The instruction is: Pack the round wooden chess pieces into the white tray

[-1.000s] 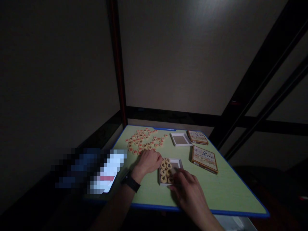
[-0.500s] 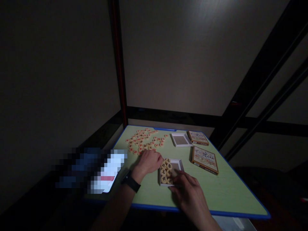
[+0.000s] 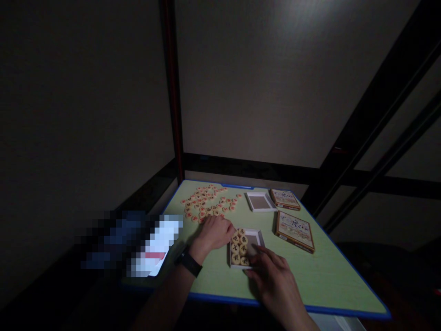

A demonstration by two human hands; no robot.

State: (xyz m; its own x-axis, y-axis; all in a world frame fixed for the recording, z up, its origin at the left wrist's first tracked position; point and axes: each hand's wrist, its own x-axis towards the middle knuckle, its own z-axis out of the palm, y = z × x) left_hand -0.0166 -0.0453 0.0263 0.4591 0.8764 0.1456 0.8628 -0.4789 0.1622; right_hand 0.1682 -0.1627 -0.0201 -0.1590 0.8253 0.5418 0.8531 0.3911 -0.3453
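A shallow white box tray (image 3: 262, 238) lies before me, with black-marked round Chinese chess pieces (image 3: 243, 249) in two columns along its left side. My left hand (image 3: 216, 232), wearing a dark wristband, is bent over the tray's back-left corner. Its fingers are curled and closed, and whatever they hold is hidden. At the tray's near right corner is my right hand (image 3: 274, 276), thumb outside the near wall and fingers over the edge, pinching the tray. Many loose chess pieces (image 3: 203, 202), red-marked and black-marked, spread over the table beyond my left hand.
The green table (image 3: 330, 280) has a blue edge. Another white tray (image 3: 262, 202) stands at the back, beside a printed box lid (image 3: 285, 199). A nearer printed lid (image 3: 294, 230) lies on the right. A blurred bright screen (image 3: 158, 246) is at the left edge.
The view has shifted very slightly. Both hands stay in nearly the same places at the tray, and the pieces look unchanged.
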